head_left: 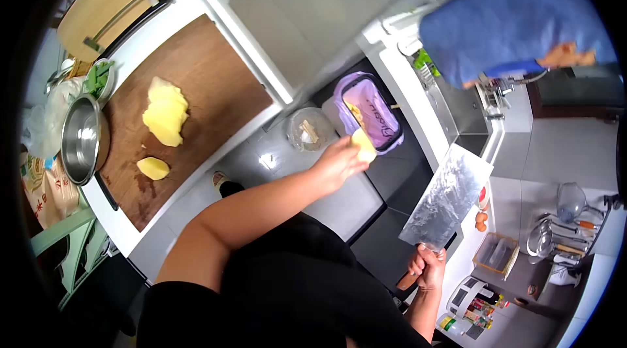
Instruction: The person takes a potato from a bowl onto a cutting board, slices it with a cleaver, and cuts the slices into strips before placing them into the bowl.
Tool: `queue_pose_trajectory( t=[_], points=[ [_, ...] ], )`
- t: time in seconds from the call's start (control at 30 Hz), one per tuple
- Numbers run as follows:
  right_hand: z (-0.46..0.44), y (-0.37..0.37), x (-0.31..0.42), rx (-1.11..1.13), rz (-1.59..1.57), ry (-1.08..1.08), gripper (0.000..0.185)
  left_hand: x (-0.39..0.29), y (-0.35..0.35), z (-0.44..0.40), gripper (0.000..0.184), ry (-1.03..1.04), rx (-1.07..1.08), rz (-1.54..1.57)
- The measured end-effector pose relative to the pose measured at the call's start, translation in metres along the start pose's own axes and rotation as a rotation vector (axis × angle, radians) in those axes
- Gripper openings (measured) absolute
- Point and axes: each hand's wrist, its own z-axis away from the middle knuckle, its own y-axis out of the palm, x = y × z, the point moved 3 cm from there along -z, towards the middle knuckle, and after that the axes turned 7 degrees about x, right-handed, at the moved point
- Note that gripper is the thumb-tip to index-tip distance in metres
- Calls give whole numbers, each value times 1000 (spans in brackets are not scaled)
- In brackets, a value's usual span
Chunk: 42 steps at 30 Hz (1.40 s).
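Note:
My left hand (339, 164) reaches out in the middle, its fingers closed on a pale yellow potato piece (364, 145) beside a lilac-lined bin (369, 96). At the lower right, my right hand (428, 268) grips the handle of a wide cleaver (447, 198), its blade wet and smeared. On the wooden cutting board (219, 80) at the left lie overlapping peeled potato slices (165, 113) and a separate cut piece (153, 168).
A steel bowl (85, 139) overlaps the board's left edge, near a dish of green vegetables (98, 79). A clear container (308, 130) stands by the bin. Someone in blue clothing (516, 18) is at the upper right, near the sink (467, 110). Eggs (481, 221) lie on the right counter.

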Motion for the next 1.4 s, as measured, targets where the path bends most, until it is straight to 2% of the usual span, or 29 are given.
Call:
queue_pose_trajectory(
  t=[0.03,0.07,0.1,0.17,0.23,0.27,0.3,0.37,0.4,0.43,0.5,0.53,0.6,0.7,0.73,0.77,0.83,0.97,1.07,1.13,1.17,1.23,1.27,1.4],
  points=[
    [1,-8,-1,-1,-16,-20,16,1,15,-20,69,42,-186,18],
    [2,-14,-2,-14,10,-13,17,6,14,-41,82,29,-216,-55],
    [0,-17,-2,-5,41,-2,19,5,24,-38,75,39,-246,-116],
    [-8,-26,-8,45,165,15,17,22,11,-31,63,318,-83,-499],
    [-21,-20,-20,140,200,5,15,2,2,23,48,442,-19,-895],
    [-29,-13,-25,184,224,34,15,-10,-5,50,40,655,-117,-1095],
    [-38,-2,-28,227,223,49,15,-23,-18,77,40,658,-163,-1109],
    [-55,29,-30,364,312,87,15,-51,-37,142,29,979,-471,-1674],
    [-62,47,-29,413,344,104,15,-61,-53,171,26,966,-637,-1764],
    [-66,68,-27,474,341,101,15,-71,-71,199,23,948,-807,-1843],
    [-71,108,-20,574,413,113,15,-87,-108,250,30,853,-998,-1869],
    [-75,127,-20,591,430,112,15,-92,-121,274,30,855,-1025,-1856],
    [-77,164,-22,747,545,84,15,-104,-138,310,36,854,-1241,-1829],
    [-71,217,-27,798,610,120,17,-121,-142,324,39,951,-1343,-1822],
    [-68,235,-28,834,637,123,17,-122,-150,328,37,888,-1238,-1827],
    [-64,252,-28,840,665,124,17,-125,-158,332,37,891,-1242,-1815],
    [-59,282,-37,847,716,22,14,-134,-163,331,35,988,-1004,-2036],
    [-55,331,-54,844,966,-338,9,-141,-183,333,24,985,-813,-2070],
    [-36,374,-56,861,1042,-518,13,-141,-186,333,22,955,-783,-2017],
    [-33,387,-62,908,1083,-599,29,-145,-185,332,21,931,-756,-1993],
    [-32,392,-64,898,1084,-582,29,-146,-183,332,21,927,-772,-2004],
    [-31,403,-68,944,1289,-562,42,-145,-185,333,21,902,-779,-2014],
    [-33,406,-71,955,1266,-623,45,-143,-186,334,21,885,-788,-2045],
    [-40,412,-77,936,1283,-687,40,-139,-194,334,23,858,-789,-2042]
  ],
)
